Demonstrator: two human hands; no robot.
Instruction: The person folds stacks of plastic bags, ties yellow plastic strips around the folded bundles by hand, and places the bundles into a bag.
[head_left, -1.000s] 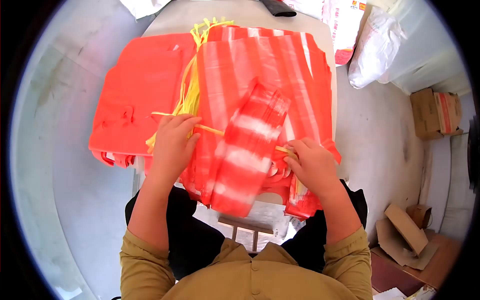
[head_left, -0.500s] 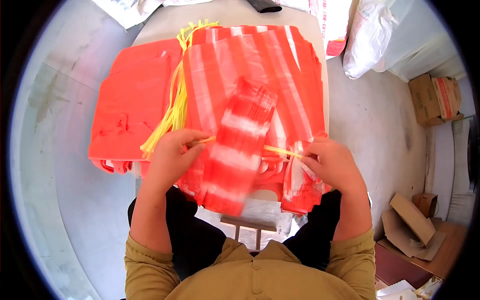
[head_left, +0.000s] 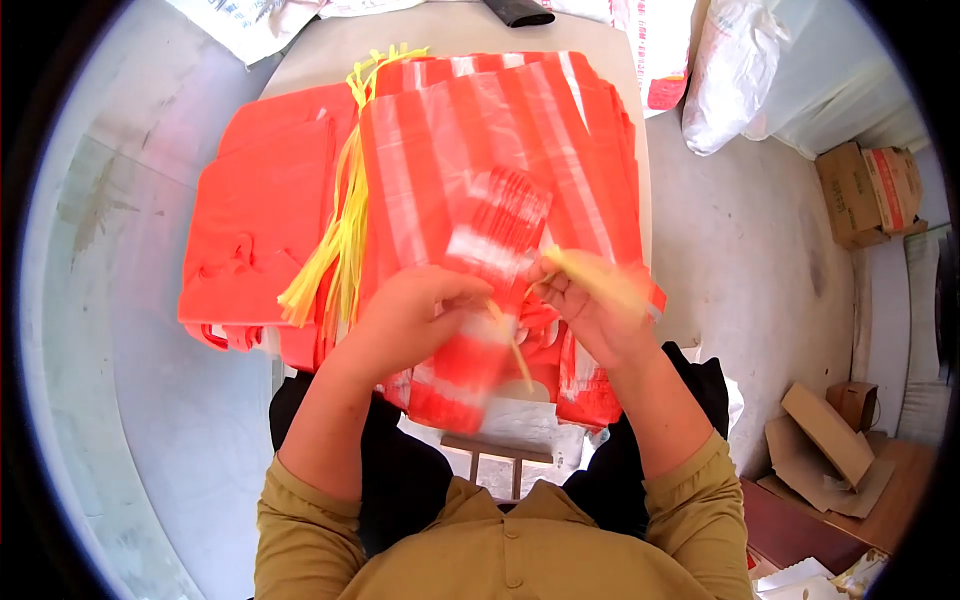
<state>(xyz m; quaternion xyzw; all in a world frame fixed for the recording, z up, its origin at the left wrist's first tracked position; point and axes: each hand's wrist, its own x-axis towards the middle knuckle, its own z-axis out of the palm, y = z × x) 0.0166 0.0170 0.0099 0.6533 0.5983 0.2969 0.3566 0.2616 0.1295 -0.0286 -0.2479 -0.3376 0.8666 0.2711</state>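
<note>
A folded bundle of red and white striped plastic [head_left: 505, 205] lies slantwise on a larger striped stack [head_left: 420, 150]. Over the middle of the bundle, my left hand [head_left: 425, 310] is closed on a yellow strip [head_left: 521, 362] whose end hangs down. My right hand [head_left: 595, 310], at the bundle's right side, pinches the yellow strip too; a blurred yellow end passes over its fingers. Whether the two ends cross is hidden by fingers and blur. Many loose yellow strips [head_left: 347, 235] lie left of the bundle, between the striped stack and a plain red stack [head_left: 260, 190].
The stacks rest on a pale table [head_left: 590, 35], with a dark tube-like object [head_left: 518, 12] at its far edge. White sacks [head_left: 735, 75] stand at the back right. Cardboard boxes [head_left: 850, 200] are on the right, and opened cardboard [head_left: 825, 440] lies at the lower right.
Both hands have come inward from the bundle's two sides to its middle. The strip, earlier stretched out straight on either side, now has its ends brought up over the bundle.
</note>
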